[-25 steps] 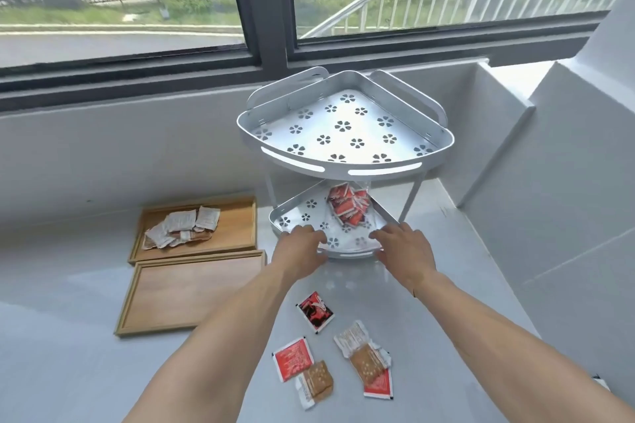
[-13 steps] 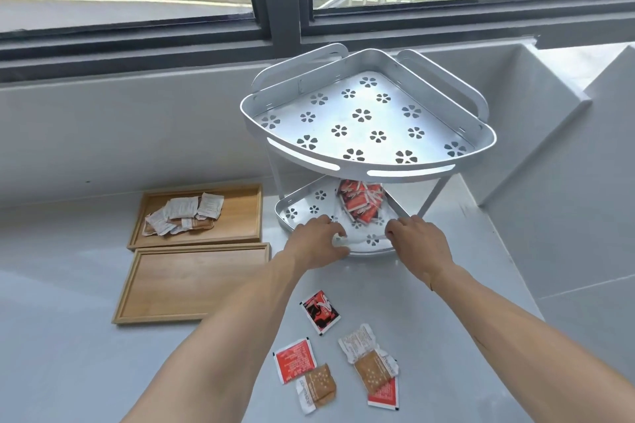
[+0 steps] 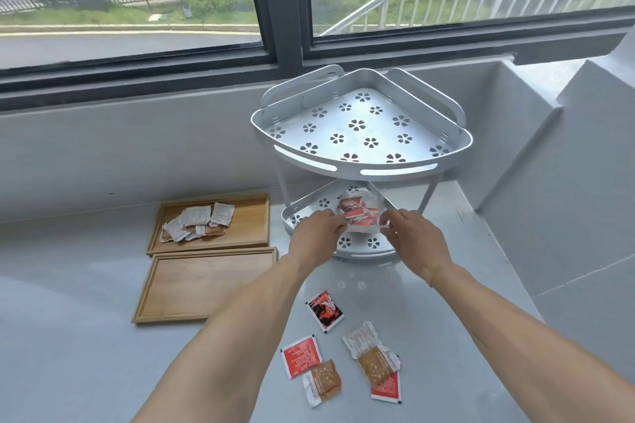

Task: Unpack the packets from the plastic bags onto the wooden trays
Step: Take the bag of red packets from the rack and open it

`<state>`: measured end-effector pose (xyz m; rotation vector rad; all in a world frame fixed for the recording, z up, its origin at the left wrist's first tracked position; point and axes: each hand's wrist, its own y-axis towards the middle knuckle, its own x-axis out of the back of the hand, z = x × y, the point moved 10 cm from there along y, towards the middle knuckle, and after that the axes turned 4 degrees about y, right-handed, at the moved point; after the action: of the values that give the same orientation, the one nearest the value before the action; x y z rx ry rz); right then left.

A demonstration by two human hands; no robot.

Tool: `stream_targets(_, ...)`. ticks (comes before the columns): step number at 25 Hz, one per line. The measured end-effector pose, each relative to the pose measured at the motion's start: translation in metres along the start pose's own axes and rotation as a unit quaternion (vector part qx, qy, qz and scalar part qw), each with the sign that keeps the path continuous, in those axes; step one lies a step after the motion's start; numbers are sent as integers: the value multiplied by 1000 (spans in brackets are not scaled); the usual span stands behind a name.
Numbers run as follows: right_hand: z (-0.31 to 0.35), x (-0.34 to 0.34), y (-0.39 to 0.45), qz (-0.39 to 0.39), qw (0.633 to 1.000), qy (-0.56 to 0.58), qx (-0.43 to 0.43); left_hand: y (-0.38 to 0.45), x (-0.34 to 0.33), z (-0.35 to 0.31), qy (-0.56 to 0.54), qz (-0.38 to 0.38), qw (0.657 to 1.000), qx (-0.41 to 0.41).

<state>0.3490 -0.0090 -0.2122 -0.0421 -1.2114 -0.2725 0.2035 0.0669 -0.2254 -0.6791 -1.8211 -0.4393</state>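
Note:
A clear plastic bag [image 3: 360, 213] full of red packets lies on the lower shelf of a white metal corner rack [image 3: 360, 172]. My left hand [image 3: 318, 235] pinches the bag's left edge and my right hand [image 3: 414, 239] pinches its right edge. Two wooden trays sit to the left: the far tray [image 3: 247, 216] holds a pile of white and brown packets [image 3: 196, 221], the near tray [image 3: 206, 285] is bare. Several loose red and brown packets [image 3: 343, 350] lie on the grey surface between my forearms.
The rack's upper shelf [image 3: 360, 127] with flower cut-outs overhangs the bag. A grey wall runs behind the trays, a stepped grey ledge [image 3: 549, 148] rises to the right, and dark-framed windows stand above.
Both hands moved from the lower shelf's front rim inward and took hold of the bag's two edges. The camera tilted up slightly.

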Motion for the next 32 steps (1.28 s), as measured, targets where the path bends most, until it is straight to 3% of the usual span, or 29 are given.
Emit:
stream_targets(12, 84, 45, -50, -47, 998, 29, -13, -85, 83, -5, 32, -139, 989, -36)
stream_targets(19, 156, 59, -82, -90, 991, 82, 51, -153, 134, 20, 10, -214, 975, -65)
stream_targets(29, 260, -15, -181, -32, 978, 205, 39, -302, 115, 100, -16, -187, 976, -112)
stream_targets(32, 273, -40, -203, 1, 971, 241, 8, -322, 106, 118, -20, -186, 978, -90)
